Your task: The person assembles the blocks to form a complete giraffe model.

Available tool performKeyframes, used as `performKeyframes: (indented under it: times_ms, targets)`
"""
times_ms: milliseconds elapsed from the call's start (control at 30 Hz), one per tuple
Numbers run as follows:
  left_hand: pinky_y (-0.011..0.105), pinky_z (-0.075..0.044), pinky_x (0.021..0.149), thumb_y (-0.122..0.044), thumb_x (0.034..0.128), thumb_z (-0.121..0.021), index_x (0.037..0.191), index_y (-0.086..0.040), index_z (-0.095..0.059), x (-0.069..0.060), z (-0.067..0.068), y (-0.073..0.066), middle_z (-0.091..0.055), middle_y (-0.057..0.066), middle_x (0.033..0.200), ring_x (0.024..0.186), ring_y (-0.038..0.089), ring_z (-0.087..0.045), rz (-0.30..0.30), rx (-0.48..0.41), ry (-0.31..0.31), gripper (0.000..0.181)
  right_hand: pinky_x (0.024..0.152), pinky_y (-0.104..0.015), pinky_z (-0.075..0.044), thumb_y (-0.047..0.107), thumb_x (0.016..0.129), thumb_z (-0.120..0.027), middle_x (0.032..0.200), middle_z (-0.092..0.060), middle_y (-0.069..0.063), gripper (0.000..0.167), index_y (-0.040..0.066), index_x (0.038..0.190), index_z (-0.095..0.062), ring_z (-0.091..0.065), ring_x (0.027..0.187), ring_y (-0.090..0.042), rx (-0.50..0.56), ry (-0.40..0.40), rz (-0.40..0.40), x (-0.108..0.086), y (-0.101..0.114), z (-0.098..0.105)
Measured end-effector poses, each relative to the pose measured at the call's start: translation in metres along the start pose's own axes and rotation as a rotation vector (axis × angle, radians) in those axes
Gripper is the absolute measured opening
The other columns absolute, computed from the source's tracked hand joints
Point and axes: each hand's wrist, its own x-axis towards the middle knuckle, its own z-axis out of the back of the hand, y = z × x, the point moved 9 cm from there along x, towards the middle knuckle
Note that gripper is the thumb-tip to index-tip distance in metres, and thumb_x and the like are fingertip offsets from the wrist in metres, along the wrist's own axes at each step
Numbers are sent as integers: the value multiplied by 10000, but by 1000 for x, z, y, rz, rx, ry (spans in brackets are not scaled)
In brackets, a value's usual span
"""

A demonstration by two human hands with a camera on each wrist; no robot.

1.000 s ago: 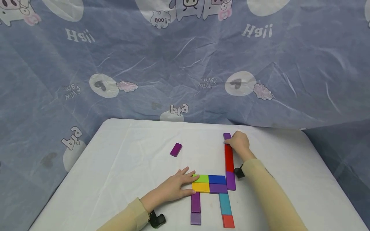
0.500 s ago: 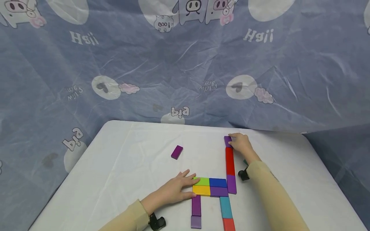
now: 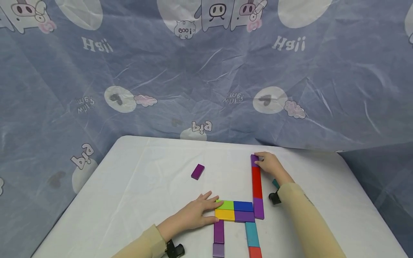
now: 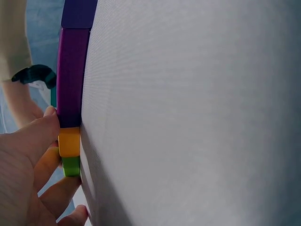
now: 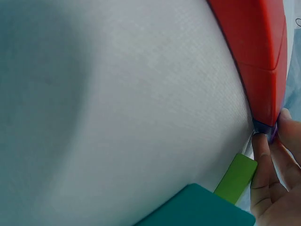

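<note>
Coloured blocks lie in a joined figure: a lime block, a yellow block, a blue block and a purple block form a rectangle. My left hand rests with spread fingers on its left edge, touching lime and yellow. From the right side rises a column with a lower purple block, a red stretch and a top purple block. My right hand holds that top block between thumb and fingers; the right wrist view shows the fingertips at its end.
Below the rectangle lie a magenta block, a light purple one, a teal one and a red one. A loose magenta block lies upper left. Beside the right wrist are a teal block and a green one.
My right hand has shifted slightly right, with its fingers now around the column's top block. A teal block has come into sight beside the right wrist. My left hand stays on the rectangle.
</note>
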Motion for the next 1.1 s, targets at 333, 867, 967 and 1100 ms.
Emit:
performKeyframes:
  times_ms: [333, 867, 967, 1100]
  targets:
    - [541, -246, 1201, -442, 941, -630, 1456, -277, -494, 0, -1, -2, -441, -5, 1536, 1505, 280, -256, -23, -7, -5, 557, 1047, -569, -440, 110, 948, -621, 1374, -527, -309, 441, -40, 1356, -548, -565, 1182, -457, -5, -23, 30, -2, 0, 1]
    - [520, -243, 1208, -451, 939, -629, 1451, -276, -501, 1, -2, 0, -449, -6, 1528, 1501, 278, -267, -26, 1, -17, 556, 862, -476, -557, 124, 974, -580, 1337, -570, -261, 361, -11, 1308, -606, -614, 1038, -380, 95, -148, 13, -17, -5, 25]
    - [519, -244, 1208, -447, 939, -631, 1451, -274, -501, 1, 0, 0, -449, -5, 1528, 1501, 278, -267, -22, 3, -17, 556, 908, -492, -535, 152, 982, -573, 1288, -604, -255, 348, -8, 1287, -620, -595, 1083, -389, 111, -150, -42, -21, -15, 35]
    - [520, -245, 1207, -437, 937, -638, 1447, -268, -507, 0, 1, -1, -453, 3, 1526, 1500, 282, -268, -23, 0, -17, 554, 975, -518, -501, 192, 976, -585, 1255, -619, -254, 376, -20, 1285, -612, -572, 1116, -397, 112, -102, -103, -26, -32, 38]
